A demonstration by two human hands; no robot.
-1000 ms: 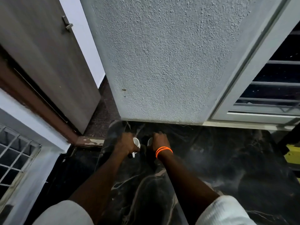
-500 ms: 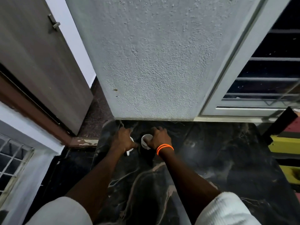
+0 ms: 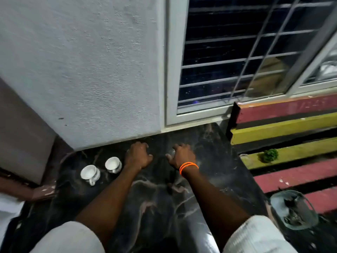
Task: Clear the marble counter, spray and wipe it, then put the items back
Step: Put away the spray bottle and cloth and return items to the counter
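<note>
A dark veined marble counter [image 3: 155,194] is seen below a rough grey wall [image 3: 82,70] and a barred window [image 3: 228,52]. Two white cups [image 3: 90,172] [image 3: 113,164] are set upright side by side, just left of the left hand [image 3: 137,157]; both appear empty. Neither hand grips anything: the left is loosely curled, the right hand [image 3: 182,156] splayed, with an orange band [image 3: 188,166] at its wrist. A glass bowl [image 3: 293,210] is seen off to the right.

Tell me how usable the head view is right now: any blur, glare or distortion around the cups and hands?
Head view: dim, with motion blur softening the two white cups and both hands, left hand, right hand; wide-angle bending tilts the window grille; a glossy sheen runs along the marble counter near its front edge; wall texture smeared.
</note>
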